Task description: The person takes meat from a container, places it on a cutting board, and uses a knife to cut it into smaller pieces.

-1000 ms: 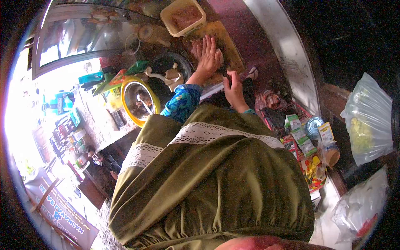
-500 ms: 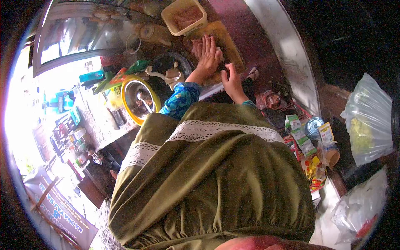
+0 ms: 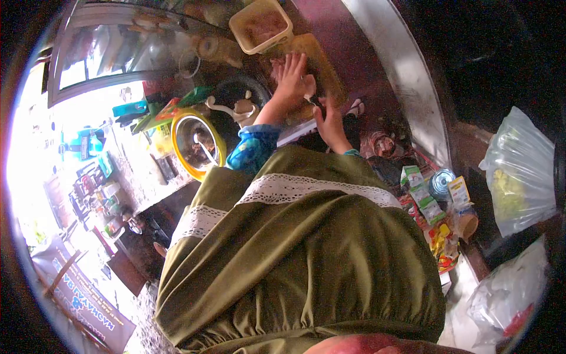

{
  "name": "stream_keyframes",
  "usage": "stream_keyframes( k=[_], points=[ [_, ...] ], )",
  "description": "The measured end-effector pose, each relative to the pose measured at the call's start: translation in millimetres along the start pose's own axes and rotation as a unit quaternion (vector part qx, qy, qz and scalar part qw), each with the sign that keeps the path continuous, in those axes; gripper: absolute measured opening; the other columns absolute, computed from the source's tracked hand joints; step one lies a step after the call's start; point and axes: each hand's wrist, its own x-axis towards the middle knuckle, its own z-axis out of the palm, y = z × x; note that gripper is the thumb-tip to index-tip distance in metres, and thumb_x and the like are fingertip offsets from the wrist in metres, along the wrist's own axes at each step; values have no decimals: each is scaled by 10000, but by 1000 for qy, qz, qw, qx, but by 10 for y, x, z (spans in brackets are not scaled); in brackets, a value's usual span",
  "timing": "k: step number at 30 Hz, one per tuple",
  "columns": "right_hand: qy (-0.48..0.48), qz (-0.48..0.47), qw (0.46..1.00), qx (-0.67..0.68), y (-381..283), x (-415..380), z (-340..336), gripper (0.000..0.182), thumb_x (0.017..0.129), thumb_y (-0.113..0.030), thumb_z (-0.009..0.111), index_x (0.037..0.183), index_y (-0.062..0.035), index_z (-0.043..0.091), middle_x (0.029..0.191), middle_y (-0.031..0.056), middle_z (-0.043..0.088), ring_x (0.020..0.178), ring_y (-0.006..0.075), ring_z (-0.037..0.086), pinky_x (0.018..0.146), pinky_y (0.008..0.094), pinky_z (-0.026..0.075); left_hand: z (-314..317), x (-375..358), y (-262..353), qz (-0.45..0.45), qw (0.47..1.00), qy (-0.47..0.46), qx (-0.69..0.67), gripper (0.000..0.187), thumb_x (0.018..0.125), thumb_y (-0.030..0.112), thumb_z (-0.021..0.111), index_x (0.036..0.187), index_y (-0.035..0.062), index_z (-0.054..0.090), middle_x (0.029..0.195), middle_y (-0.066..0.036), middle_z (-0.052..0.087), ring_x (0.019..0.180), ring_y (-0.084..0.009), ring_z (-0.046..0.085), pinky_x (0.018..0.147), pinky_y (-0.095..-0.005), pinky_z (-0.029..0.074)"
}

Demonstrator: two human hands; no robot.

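Note:
My left hand (image 3: 291, 79) lies flat with its fingers spread, pressing on a piece of pale pink raw meat (image 3: 277, 69). Under the meat is a yellowish-brown cutting board (image 3: 321, 62). Close by, at the board's near edge, my right hand (image 3: 332, 127) is closed on what looks like a knife (image 3: 312, 101); only a thin bright sliver of it shows and the handle is hidden by the fingers. A cream plastic tub (image 3: 288, 29) with more pink meat in it stands against the far end of the board.
To the left are a black pan (image 3: 227, 88), a white-handled object (image 3: 243, 112) and a yellow-rimmed bowl (image 3: 221, 150) with a spoon inside. A glass cabinet (image 3: 106, 76) stands beyond. Seasoning packets (image 3: 427, 200) and plastic bags (image 3: 519, 171) lie on the right.
My left hand has shifted slightly down on the meat. My right hand has moved a little toward me, and a bright sliver now shows beside its fingers.

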Motion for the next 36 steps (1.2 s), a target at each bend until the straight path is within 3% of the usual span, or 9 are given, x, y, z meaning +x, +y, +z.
stream_keyframes(
  k=[3, 4, 6, 7, 18, 20, 30, 32, 36],
  points=[
    [-38, 97, 994, 19, -14, -23, -13, 265, 876, -153, 550, 1089, -14, 479, 946, 226, 589, 911, 418, 576, 741, 430, 458, -282, 40, -94, 42, 992, 89, -84, 358, 838, 198, 575, 1177, 91, 535, 1244, -174, 510, 1177, -397, 439, 953, -482, 359],
    [-27, 78, 996, 19, -16, -11, -14, 264, 879, -161, 548, 1084, -9, 479, 950, 225, 589, 909, 421, 576, 740, 434, 456, -401, -7, -12, 41, 992, 89, -83, 358, 838, 198, 575, 1177, 91, 535, 1244, -174, 510, 1177, -397, 439, 953, -482, 359],
    [-17, 57, 998, 20, -42, 13, -23, 264, 883, -169, 546, 1079, -5, 479, 955, 223, 590, 907, 423, 576, 739, 439, 455, -522, -98, 66, -150, 981, -90, -79, 327, 762, 225, 626, 1065, 106, 604, 1020, -178, 628, 951, -361, 596, 801, -451, 481],
    [-30, 68, 997, 23, -56, 23, -29, 284, 879, -175, 541, 1093, 5, 490, 977, 222, 592, 911, 418, 576, 771, 448, 453, -415, -156, 27, -91, 992, -22, -83, 196, 747, 222, 637, 892, 91, 649, 842, -174, 646, 800, -367, 620, 687, -432, 506],
    [-49, 82, 995, 6, -217, -86, -130, 277, 893, -190, 524, 1087, 5, 486, 1031, 260, 580, 949, 428, 562, 762, 462, 449, -327, -158, 35, -87, 992, -26, -85, 253, 779, 284, 660, 858, 44, 658, 867, -189, 643, 817, -377, 616, 794, -437, 487],
    [-98, 170, 981, -7, -253, -135, -158, 280, 891, -180, 521, 1094, 9, 477, 1031, 266, 574, 971, 425, 550, 776, 463, 442, -304, -164, 15, -68, 995, 2, -67, 248, 770, 281, 670, 840, 43, 665, 847, -173, 654, 818, -360, 626, 793, -429, 491],
    [-47, 88, 993, -55, -357, -77, -103, 234, 879, -144, 526, 1062, -17, 453, 962, 247, 590, 909, 442, 549, 741, 487, 436, -243, -209, 27, -122, 986, 12, -114, 188, 698, 182, 677, 829, 47, 686, 794, -171, 657, 753, -346, 640, 683, -401, 516],
    [-114, 191, 974, -44, -445, -129, -189, 218, 871, -120, 529, 1049, -18, 455, 951, 243, 590, 887, 441, 552, 735, 491, 434, -228, -219, 13, -122, 987, 20, -107, 186, 696, 181, 679, 821, 43, 684, 790, -172, 656, 750, -346, 640, 677, -402, 516],
    [-42, 92, 994, -35, -382, 48, -31, 218, 862, -101, 532, 1049, -19, 454, 923, 244, 593, 864, 446, 556, 721, 495, 435, -195, -263, 1, -130, 985, 20, -113, 243, 735, 247, 684, 855, 35, 669, 812, -166, 662, 765, -331, 647, 677, -400, 515]
  ],
)
